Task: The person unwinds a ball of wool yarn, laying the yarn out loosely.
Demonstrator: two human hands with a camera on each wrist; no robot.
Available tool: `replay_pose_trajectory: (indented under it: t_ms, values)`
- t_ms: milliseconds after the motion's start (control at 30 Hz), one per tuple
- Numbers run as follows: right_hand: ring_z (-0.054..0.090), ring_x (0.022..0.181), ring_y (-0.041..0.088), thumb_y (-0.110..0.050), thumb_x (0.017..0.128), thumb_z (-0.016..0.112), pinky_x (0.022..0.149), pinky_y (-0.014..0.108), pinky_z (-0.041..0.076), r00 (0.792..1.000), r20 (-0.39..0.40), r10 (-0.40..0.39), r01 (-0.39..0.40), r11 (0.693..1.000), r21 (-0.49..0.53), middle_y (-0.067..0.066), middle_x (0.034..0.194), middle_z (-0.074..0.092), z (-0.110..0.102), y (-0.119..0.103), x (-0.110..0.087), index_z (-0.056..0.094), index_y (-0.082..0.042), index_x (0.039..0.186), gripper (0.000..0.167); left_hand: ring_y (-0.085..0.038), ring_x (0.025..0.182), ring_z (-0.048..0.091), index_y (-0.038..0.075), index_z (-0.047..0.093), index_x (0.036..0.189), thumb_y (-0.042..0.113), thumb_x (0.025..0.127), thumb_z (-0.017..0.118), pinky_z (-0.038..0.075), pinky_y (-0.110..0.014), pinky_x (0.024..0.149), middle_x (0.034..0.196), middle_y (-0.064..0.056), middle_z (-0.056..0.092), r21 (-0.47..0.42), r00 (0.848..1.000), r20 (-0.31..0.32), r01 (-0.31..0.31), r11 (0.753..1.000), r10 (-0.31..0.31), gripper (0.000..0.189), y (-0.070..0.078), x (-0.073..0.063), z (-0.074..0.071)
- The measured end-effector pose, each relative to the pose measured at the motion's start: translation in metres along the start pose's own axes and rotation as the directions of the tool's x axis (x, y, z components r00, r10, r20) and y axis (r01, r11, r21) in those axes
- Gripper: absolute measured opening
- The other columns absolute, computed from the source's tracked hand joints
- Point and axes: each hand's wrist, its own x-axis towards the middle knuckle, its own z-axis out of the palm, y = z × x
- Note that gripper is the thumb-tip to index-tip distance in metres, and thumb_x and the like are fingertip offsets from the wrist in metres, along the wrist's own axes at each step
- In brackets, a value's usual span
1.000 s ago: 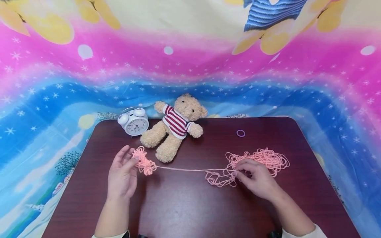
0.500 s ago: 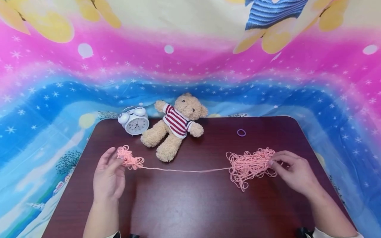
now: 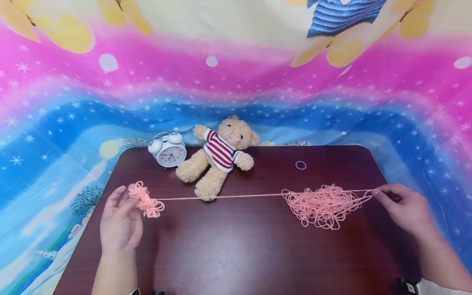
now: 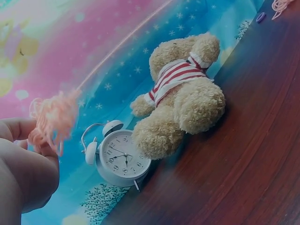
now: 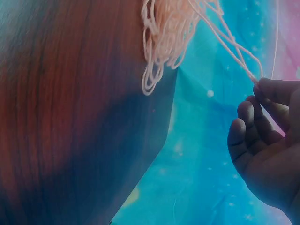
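At the left of the head view, my left hand [image 3: 121, 223] pinches a small looped bundle of pink yarn [image 3: 146, 201] between thumb and fingers. A taut yarn strand [image 3: 250, 196] runs from this bundle rightward, overlapping the teddy's foot. It leads to a larger tangled heap of pink yarn [image 3: 321, 207]. Beyond the heap, my right hand [image 3: 409, 211] pinches yarn strands drawn out to its right. In the right wrist view, thumb and index finger meet on the strands while the other fingers [image 5: 239, 131] are loosely bent.
A white twin-bell alarm clock [image 3: 171, 155] stands at the back left of the dark wooden table [image 3: 236, 254]. Beside it a teddy bear [image 3: 223, 153] in a striped shirt leans back. A purple ring [image 3: 300, 165] lies toward the back right. A printed cloth [image 3: 273, 102] hangs behind.
My hands have moved apart, the left with its bundle going left and the right going right. The right hand has shifted from the heap's left part to beyond its right end. The strand has lengthened.
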Motion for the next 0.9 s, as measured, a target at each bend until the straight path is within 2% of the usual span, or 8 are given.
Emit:
replay_pose_trajectory:
  t_ms: [200, 233, 333, 433, 467, 600, 767, 900]
  values:
    - [0.038, 0.087, -0.024, -0.034, 0.095, 0.076, 0.068, 0.024, 0.039, 0.998, 0.029, 0.053, -0.051, 0.997, -0.053, -0.041, 0.097, 0.051, -0.003, 0.014, -0.002, 0.079, -0.017, 0.103, 0.019, -0.023, 0.09, 0.064, -0.003, 0.057, 0.116, -0.026, 0.094, 0.049, 0.057, -0.026, 0.068, 0.107, -0.012, 0.059, -0.042, 1.0, 0.003, -0.025, 0.999, 0.025, 0.033, 0.005, 0.001, -0.002]
    - [0.036, 0.088, -0.025, -0.034, 0.095, 0.075, 0.068, 0.024, 0.039, 0.998, 0.03, 0.058, -0.056, 0.997, -0.059, -0.034, 0.098, 0.059, -0.003, 0.016, -0.002, 0.078, -0.016, 0.104, 0.02, -0.023, 0.089, 0.064, -0.002, 0.057, 0.116, -0.026, 0.094, 0.05, 0.057, -0.026, 0.068, 0.107, -0.012, 0.058, -0.047, 1.0, -0.001, -0.029, 0.998, 0.029, 0.033, 0.005, 0.001, -0.002]
    - [0.05, 0.092, -0.011, -0.034, 0.096, 0.074, 0.067, 0.026, 0.039, 0.996, 0.03, 0.08, -0.077, 0.994, -0.083, -0.003, 0.106, 0.076, -0.005, 0.021, -0.002, 0.077, -0.011, 0.108, 0.025, -0.024, 0.088, 0.063, -0.003, 0.057, 0.115, -0.026, 0.093, 0.051, 0.057, -0.027, 0.067, 0.105, -0.012, 0.056, -0.075, 0.999, -0.019, -0.041, 0.996, 0.04, 0.033, 0.007, 0.002, -0.002]
    - [0.064, 0.088, 0.017, -0.035, 0.097, 0.072, 0.063, 0.029, 0.04, 0.992, 0.029, 0.127, -0.123, 0.986, -0.117, 0.032, 0.115, 0.069, -0.009, 0.025, -0.001, 0.076, -0.007, 0.112, 0.032, -0.024, 0.086, 0.062, -0.003, 0.058, 0.114, -0.028, 0.092, 0.051, 0.056, -0.028, 0.065, 0.104, -0.011, 0.055, -0.114, 0.997, -0.046, -0.063, 0.991, 0.058, 0.034, 0.011, 0.004, -0.003]
    - [0.065, 0.089, 0.029, -0.036, 0.098, 0.071, 0.062, 0.029, 0.041, 0.988, 0.03, 0.15, -0.145, 0.982, -0.125, 0.032, 0.115, 0.069, -0.01, 0.026, 0.0, 0.075, -0.006, 0.113, 0.034, -0.025, 0.086, 0.063, -0.003, 0.058, 0.113, -0.028, 0.091, 0.051, 0.057, -0.028, 0.065, 0.104, -0.012, 0.056, -0.127, 0.996, -0.055, -0.073, 0.989, 0.067, 0.034, 0.013, 0.004, -0.003]
    - [0.063, 0.098, 0.046, -0.042, 0.101, 0.065, 0.061, 0.032, 0.042, 0.967, 0.033, 0.251, -0.244, 0.96, -0.14, 0.034, 0.116, 0.068, -0.014, 0.032, 0.002, 0.072, -0.002, 0.121, 0.045, -0.027, 0.086, 0.063, -0.005, 0.058, 0.113, -0.027, 0.091, 0.053, 0.057, -0.03, 0.063, 0.107, -0.013, 0.055, -0.163, 0.991, -0.078, -0.124, 0.979, 0.113, 0.032, 0.02, 0.005, -0.006]
    - [0.061, 0.1, 0.047, -0.046, 0.102, 0.061, 0.06, 0.032, 0.042, 0.945, 0.018, 0.327, -0.322, 0.937, -0.135, 0.032, 0.115, 0.068, -0.012, 0.035, 0.003, 0.07, -0.001, 0.124, 0.051, -0.028, 0.086, 0.063, -0.006, 0.055, 0.116, -0.027, 0.092, 0.05, 0.057, -0.03, 0.063, 0.107, -0.016, 0.055, -0.223, 0.987, -0.07, -0.159, 0.962, 0.147, 0.032, 0.026, 0.005, -0.009]
    - [0.06, 0.103, 0.051, -0.044, 0.101, 0.063, 0.065, 0.037, 0.043, 0.961, 0.036, 0.275, -0.269, 0.956, -0.113, 0.035, 0.118, 0.066, -0.006, 0.03, 0.005, 0.07, -0.002, 0.123, 0.048, -0.03, 0.088, 0.064, -0.007, 0.054, 0.116, -0.027, 0.093, 0.048, 0.058, -0.032, 0.066, 0.106, -0.018, 0.057, -0.249, 0.986, -0.042, -0.165, 0.954, 0.16, 0.03, 0.027, 0.005, -0.008]
